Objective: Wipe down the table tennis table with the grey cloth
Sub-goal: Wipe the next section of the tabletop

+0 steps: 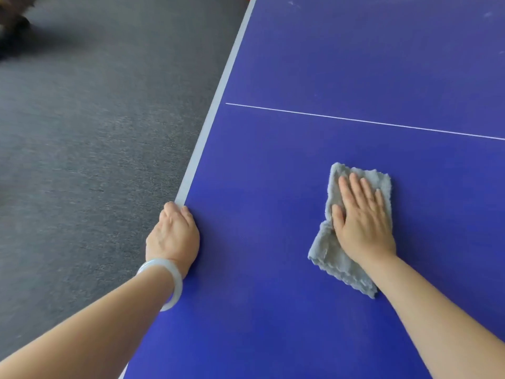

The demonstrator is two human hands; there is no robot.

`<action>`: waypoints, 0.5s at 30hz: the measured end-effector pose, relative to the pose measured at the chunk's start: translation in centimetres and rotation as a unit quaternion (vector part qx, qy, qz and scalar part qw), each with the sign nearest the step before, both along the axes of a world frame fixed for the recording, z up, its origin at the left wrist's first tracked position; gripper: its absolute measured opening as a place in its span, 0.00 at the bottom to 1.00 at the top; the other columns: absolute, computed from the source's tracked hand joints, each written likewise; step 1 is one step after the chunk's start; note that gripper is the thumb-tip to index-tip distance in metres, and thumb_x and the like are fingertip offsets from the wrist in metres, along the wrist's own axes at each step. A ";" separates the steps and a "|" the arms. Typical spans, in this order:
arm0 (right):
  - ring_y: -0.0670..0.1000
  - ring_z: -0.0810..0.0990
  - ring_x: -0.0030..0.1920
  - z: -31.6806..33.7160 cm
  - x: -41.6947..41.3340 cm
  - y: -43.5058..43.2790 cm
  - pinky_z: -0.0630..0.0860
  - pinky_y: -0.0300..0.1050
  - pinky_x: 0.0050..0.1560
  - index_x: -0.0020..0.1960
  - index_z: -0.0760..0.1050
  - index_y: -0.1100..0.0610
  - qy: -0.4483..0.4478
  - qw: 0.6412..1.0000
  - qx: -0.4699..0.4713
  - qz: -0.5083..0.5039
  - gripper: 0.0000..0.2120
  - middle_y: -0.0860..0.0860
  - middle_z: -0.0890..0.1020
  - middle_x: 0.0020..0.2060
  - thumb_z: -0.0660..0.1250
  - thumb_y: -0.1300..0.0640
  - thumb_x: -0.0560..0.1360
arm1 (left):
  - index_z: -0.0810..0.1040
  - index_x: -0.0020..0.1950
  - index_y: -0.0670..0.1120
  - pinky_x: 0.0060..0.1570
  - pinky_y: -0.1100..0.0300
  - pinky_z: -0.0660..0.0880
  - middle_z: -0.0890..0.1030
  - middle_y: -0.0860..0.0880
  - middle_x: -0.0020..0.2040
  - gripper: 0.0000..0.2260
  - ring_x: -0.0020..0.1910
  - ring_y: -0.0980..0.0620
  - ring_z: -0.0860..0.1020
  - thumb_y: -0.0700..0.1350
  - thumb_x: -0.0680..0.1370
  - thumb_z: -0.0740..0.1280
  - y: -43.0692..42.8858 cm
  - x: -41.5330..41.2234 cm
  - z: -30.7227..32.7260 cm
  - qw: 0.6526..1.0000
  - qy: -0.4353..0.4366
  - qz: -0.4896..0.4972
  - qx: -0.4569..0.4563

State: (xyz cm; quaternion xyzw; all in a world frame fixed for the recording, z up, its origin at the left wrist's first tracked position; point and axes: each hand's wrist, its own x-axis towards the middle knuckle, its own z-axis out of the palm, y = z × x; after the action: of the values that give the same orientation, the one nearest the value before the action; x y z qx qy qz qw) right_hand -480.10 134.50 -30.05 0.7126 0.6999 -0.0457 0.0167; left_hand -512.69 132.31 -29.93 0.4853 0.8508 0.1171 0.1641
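The blue table tennis table [314, 72] fills the right and middle of the view, with a thin white line across it. A folded grey cloth [332, 258] lies flat on the blue top. My right hand [363, 220] presses down on the cloth with straight fingers spread over it. My left hand [173, 233] rests on the table's pale left edge, fingers curled over the rim, a pale bangle on the wrist.
Dark grey carpet [95, 132] lies left of the table. The pale table edge [218, 99] runs diagonally from bottom left to top middle. Faint smudges [494, 15] show on the far part of the top. A dark blurred shape [13, 20] sits at top left.
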 end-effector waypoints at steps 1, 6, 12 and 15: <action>0.52 0.44 0.81 0.1 0.2 0.7 0.44 0.56 0.79 0.82 0.44 0.54 -0.003 0.999 -0.009 -0.053 0.30 0.52 0.46 0.81 0.40 0.47 0.82 | 0.66 0.52 0.42 0.52 0.45 0.68 0.77 0.39 0.57 0.14 0.55 0.34 0.76 0.50 0.84 0.47 0.0 0.0 0.0 1.000 0.002 0.000 0.005; 0.59 0.41 0.80 -0.6 -8.8 -2.7 0.41 0.61 0.78 0.81 0.42 0.58 0.020 1.000 0.011 -0.008 0.32 0.59 0.44 0.80 0.44 0.46 0.82 | 0.68 0.56 0.40 0.55 0.44 0.68 0.76 0.37 0.59 0.16 0.57 0.33 0.75 0.50 0.84 0.47 0.0 -0.1 -0.4 1.000 0.003 0.011 0.010; 0.49 0.44 0.80 -0.5 -3.5 -6.9 0.44 0.53 0.80 0.81 0.51 0.52 0.076 0.971 0.018 0.228 0.29 0.49 0.50 0.81 0.46 0.45 0.82 | 0.61 0.78 0.40 0.76 0.47 0.54 0.62 0.41 0.78 0.22 0.78 0.42 0.58 0.45 0.84 0.54 -1.2 0.8 -0.5 0.992 0.025 -0.094 0.075; 0.49 0.45 0.80 -0.3 5.6 -5.2 0.44 0.52 0.80 0.81 0.49 0.53 0.036 0.995 0.035 0.087 0.29 0.49 0.50 0.80 0.44 0.45 0.83 | 0.61 0.78 0.39 0.78 0.48 0.50 0.60 0.41 0.79 0.22 0.79 0.44 0.55 0.44 0.85 0.53 -2.0 4.1 -0.7 0.966 0.077 -0.227 0.102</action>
State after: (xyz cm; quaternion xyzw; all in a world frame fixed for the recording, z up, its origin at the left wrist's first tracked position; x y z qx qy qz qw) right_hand -474.53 129.25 -30.39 0.6473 0.7604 -0.0449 -0.0294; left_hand -508.62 130.34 -30.61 0.6872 0.7121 0.1255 0.0700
